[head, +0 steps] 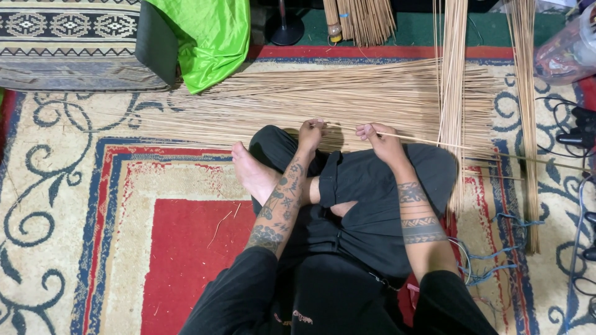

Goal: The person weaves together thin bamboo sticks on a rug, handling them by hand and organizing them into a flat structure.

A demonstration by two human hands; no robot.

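**Picking one thin stick from the pile**

The person sits cross-legged on a patterned carpet (74, 205), and both hands reach forward to a wide pile of thin sticks (323, 99) that lies across the floor just in front of the knees. The right hand (380, 141) has its fingers closed in a pinch around a single thin stick (472, 147), which runs from the hand out to the right, over the carpet. The left hand (310, 133) rests at the near edge of the pile with the fingers curled down; it seems to press or grip a stick end, but the view is too small there to be sure.

I judge that the step in hand is to separate one stick from the others. The next move calls for a steady pull along the stick's length, so it does not bend or drag neighbours with it. A second bundle of sticks (453, 74) lies across the pile, and a green cloth (208, 37) lies behind.
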